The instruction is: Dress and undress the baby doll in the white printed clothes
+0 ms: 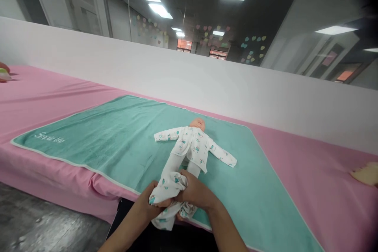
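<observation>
A baby doll (198, 123) lies on its back on a green towel (103, 134), head away from me. It wears a white printed top (193, 145) with the sleeves spread out, and pale leggings or legs show below the hem. White printed pants (168, 187) are bunched around its lower legs and feet. My left hand (150, 201) is closed on the pants at the left foot. My right hand (193, 191) grips the bunched pants cloth between the legs. The fingertips of both hands are partly hidden by cloth.
The towel lies on a pink sheet (59, 90) over a raised platform. A white low wall (189, 82) with a large mirror or window above runs behind. Partly seen objects lie at the far left (4, 73) and right edge (366, 174).
</observation>
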A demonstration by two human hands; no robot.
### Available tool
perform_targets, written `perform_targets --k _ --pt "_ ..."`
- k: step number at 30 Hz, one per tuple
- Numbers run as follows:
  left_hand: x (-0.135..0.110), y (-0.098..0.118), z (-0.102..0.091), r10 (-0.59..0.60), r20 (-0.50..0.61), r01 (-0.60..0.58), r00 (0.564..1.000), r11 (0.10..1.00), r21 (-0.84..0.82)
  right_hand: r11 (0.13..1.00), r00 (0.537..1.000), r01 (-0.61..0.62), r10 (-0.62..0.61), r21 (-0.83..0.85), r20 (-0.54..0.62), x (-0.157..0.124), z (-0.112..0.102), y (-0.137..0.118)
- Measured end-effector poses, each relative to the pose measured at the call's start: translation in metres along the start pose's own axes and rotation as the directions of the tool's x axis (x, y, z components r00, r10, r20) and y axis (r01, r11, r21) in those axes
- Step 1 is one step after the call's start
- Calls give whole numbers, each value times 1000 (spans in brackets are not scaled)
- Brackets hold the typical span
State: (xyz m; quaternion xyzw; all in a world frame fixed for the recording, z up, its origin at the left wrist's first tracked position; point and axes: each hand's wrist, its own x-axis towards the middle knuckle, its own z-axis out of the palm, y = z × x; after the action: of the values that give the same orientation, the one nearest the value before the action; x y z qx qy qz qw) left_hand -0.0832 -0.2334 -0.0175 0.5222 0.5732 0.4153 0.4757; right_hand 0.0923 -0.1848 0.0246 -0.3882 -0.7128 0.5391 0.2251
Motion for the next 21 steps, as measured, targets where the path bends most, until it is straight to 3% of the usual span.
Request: perform_targets --k 4,7,9,12,15,18,21 --pt "13 12 -23 209 31 -211 977 959 191 990 985 142 -140 10 -97 -1 5 3" --pt "25 20 -31 311 38 -313 950 935 165 983 971 184 -186 -25 -152 0 11 3" --pt "32 22 -26 245 -76 -246 967 969 -5 983 967 166 -177 -72 -184 1 15 4" --pt "39 17 -11 -15 -154 -31 988 957 -290 983 947 104 -144 -152 -286 4 23 9" --pt "38 11 -6 -136 -38 114 990 930 -349 972 903 34 -129 -231 -410 9 30 15" --pt "29 15 -19 -74 134 117 988 929 -351 946 870 -21 -142 -325 -471 12 32 14" --pt "19 30 -42 15 279 97 960 918 -384 963 895 30 -146 -269 -422 6 23 5"
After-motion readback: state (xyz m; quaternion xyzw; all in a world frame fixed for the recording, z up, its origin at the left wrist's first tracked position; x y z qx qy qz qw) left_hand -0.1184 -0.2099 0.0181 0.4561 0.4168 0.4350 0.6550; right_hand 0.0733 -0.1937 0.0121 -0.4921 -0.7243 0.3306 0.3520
